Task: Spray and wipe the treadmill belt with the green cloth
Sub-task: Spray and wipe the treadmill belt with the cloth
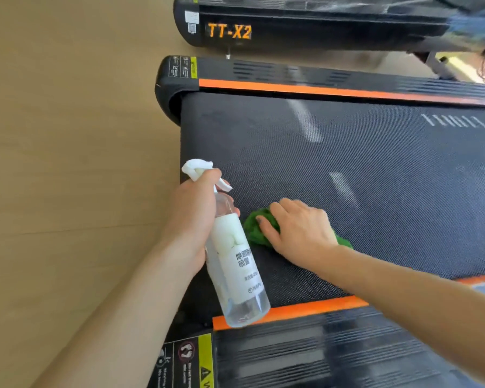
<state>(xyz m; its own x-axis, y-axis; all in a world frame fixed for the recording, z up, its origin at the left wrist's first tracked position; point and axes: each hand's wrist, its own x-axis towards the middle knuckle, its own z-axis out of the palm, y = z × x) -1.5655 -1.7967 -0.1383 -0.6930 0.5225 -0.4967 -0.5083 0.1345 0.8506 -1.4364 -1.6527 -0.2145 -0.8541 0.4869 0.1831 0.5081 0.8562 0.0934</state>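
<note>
Nearest, the ribbed side rail (333, 348) carries warning stickers too blurred to read. Above it, the left hand (192, 219) grips the neck of a clear spray bottle (237, 264), fingers curled round it below the white trigger; a little clear liquid shows at the bottom (the label hides the rest). The right hand (297, 231) presses flat, fingers relaxed, on a bunched green cloth (256, 228), mostly covered, on the black treadmill belt (375, 169). Beyond, a second treadmill (291, 26) marked TT-X2 is cut off at the frame's top.
</note>
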